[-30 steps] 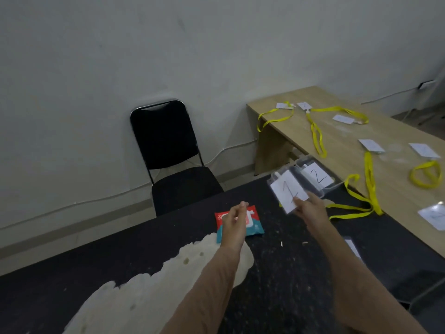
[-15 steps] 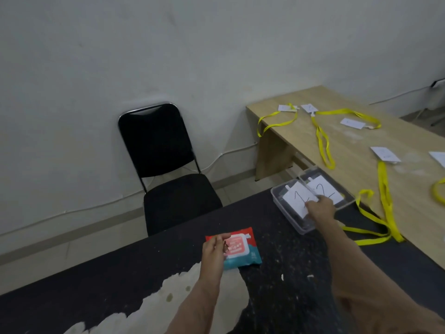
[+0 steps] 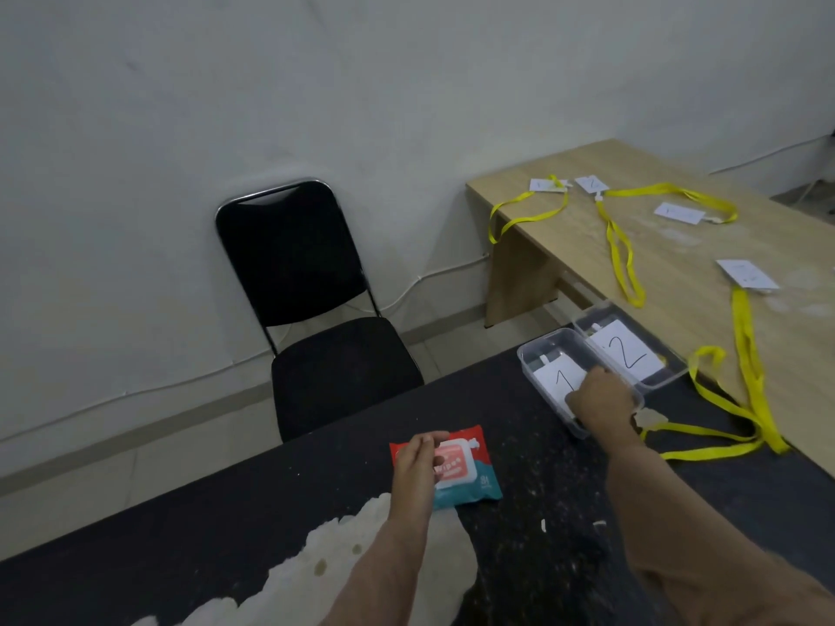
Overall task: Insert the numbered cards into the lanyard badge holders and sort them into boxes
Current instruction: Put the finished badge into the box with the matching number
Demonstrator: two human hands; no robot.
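Left hand point(image 3: 418, 463): lies on wipes point(image 3: 472, 474), well left of the box point(image 3: 531, 354), fingers bent; grip cannot be told. Card 1 point(image 3: 556, 380): flat inside the box, its right part under the right hand point(image 3: 603, 397). Right hand: reaches into the box, fingertips down on the card; held or merely touched cannot be told. Second box point(image 3: 677, 370): touching the box on its right, contains card 2 point(image 3: 626, 350). Yellow lanyards point(image 3: 746, 336): right of the box.
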